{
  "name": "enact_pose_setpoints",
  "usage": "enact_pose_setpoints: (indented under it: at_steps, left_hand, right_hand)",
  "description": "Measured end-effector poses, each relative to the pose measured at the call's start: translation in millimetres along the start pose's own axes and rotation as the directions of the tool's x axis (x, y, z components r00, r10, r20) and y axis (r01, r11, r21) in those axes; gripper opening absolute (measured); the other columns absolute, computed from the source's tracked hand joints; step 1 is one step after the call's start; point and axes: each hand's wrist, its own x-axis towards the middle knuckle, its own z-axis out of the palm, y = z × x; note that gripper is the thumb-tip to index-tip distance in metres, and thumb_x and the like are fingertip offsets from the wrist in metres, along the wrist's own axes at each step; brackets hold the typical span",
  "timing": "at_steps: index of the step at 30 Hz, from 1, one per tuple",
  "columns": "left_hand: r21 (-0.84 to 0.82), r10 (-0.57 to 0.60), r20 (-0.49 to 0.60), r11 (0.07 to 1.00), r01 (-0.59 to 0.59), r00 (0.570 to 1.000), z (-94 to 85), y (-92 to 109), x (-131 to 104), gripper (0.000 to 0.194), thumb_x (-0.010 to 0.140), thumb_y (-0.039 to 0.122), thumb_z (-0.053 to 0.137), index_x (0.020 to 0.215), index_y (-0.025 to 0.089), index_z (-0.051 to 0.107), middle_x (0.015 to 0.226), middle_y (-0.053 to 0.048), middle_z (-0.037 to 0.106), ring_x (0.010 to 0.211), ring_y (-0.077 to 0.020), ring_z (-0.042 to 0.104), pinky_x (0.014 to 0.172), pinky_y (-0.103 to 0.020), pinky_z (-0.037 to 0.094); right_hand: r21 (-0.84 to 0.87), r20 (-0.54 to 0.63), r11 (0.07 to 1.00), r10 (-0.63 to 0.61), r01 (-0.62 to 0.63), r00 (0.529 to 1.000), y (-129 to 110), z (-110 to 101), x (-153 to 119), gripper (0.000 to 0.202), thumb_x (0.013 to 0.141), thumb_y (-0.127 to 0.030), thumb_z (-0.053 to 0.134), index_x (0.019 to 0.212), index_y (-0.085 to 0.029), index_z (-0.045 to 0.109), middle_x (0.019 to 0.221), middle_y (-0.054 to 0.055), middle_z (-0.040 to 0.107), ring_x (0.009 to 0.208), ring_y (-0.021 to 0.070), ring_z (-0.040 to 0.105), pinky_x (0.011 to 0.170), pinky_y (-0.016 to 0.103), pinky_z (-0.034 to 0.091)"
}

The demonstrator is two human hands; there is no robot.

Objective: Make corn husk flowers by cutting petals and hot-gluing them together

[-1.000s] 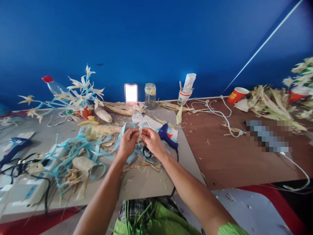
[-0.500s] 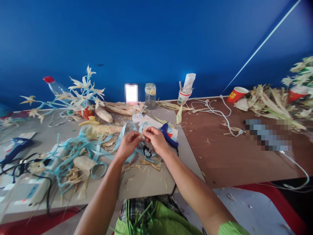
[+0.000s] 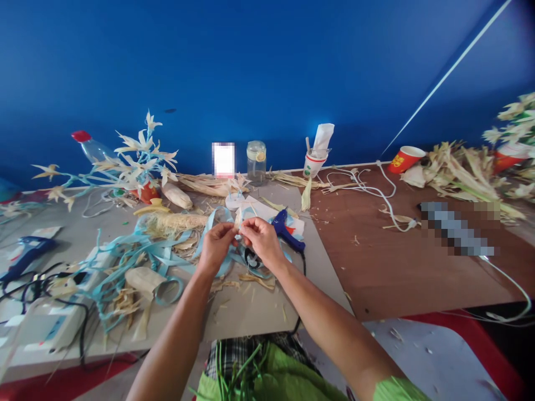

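- Pinches small, thin, pale-beige, husk-like piece [image 3: 237,221] between bare left hand [image 3: 217,242] and bare right hand [image 3: 262,239], with both grips clamped on it.
- Holds it above grey, flat-topped bench [image 3: 246,318].
- Shows blue plastic glue gun [image 3: 288,238] just beside right hand.

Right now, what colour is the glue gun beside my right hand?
The glue gun is dark blue, seen in the head view.

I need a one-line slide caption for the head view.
The left hand and right hand pinch a small pale piece between them, near a blue glue gun and dried husks.
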Motion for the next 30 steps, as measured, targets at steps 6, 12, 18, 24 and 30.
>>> enact_pose_setpoints:
  at_steps: [6, 12, 18, 24, 30]
  left_hand:
    - [0.002, -0.004, 0.03, 1.0, 0.004, 1.0, 2.7, 2.7, -3.0, 0.025, 0.067, 0.037, 0.073, 0.078, 0.014, 0.069, 0.057, 0.0, 0.062, 0.048, -0.0103, 0.053, 0.051, -0.023, 0.039]
    - [-0.076, -0.01, 0.07, 0.997, 0.016, 0.997, 2.9, 4.2, -6.5, 0.029, 0.068, 0.039, 0.073, 0.081, 0.013, 0.07, 0.06, 0.0, 0.065, 0.051, -0.0099, 0.055, 0.055, -0.023, 0.042]
    - [-0.115, -0.023, 0.116, 0.993, 0.036, 0.993, 2.9, 1.9, -7.1, 0.032, 0.068, 0.04, 0.075, 0.085, 0.013, 0.071, 0.063, -0.001, 0.066, 0.053, -0.0107, 0.057, 0.058, -0.024, 0.045]
    - [-0.143, -0.031, 0.088, 0.989, 0.044, 0.996, 4.1, 0.4, -6.1, 0.031, 0.065, 0.041, 0.077, 0.077, 0.013, 0.068, 0.061, -0.001, 0.065, 0.052, -0.0107, 0.056, 0.056, -0.024, 0.045]
    - [-0.245, -0.054, 0.132, 0.966, 0.085, 0.99, 4.6, 0.3, -6.7, 0.029, 0.065, 0.038, 0.077, 0.075, 0.013, 0.067, 0.063, -0.001, 0.065, 0.052, -0.009, 0.055, 0.056, -0.023, 0.044]
  right_hand:
    - [-0.189, -0.015, 0.973, -0.134, 0.129, 0.991, 9.2, -0.7, 2.6, 0.016, 0.073, -0.035, 0.06, 0.076, -0.019, 0.062, 0.072, 0.0, 0.064, 0.063, 0.0129, 0.056, 0.06, 0.024, 0.045]
    - [-0.138, -0.026, 0.982, -0.136, 0.131, 0.99, 6.0, -1.8, 3.1, 0.016, 0.072, -0.034, 0.062, 0.075, -0.019, 0.06, 0.072, 0.0, 0.065, 0.068, 0.0146, 0.059, 0.068, 0.027, 0.049]
    - [-0.077, -0.012, 0.993, -0.087, 0.086, 0.996, 1.6, -2.6, 2.7, 0.016, 0.071, -0.035, 0.063, 0.074, -0.019, 0.06, 0.071, -0.001, 0.063, 0.067, 0.0149, 0.059, 0.066, 0.027, 0.048]
    - [-0.079, 0.013, 0.993, -0.083, 0.084, 0.996, 3.5, -2.5, 3.0, 0.015, 0.072, -0.035, 0.064, 0.074, -0.02, 0.06, 0.071, -0.001, 0.062, 0.066, 0.014, 0.056, 0.066, 0.027, 0.047]
    - [0.132, 0.06, 0.99, 0.033, -0.041, 0.998, 0.3, 0.3, 0.2, 0.02, 0.067, -0.035, 0.068, 0.072, -0.02, 0.057, 0.064, -0.004, 0.056, 0.057, 0.0105, 0.05, 0.055, 0.023, 0.041]
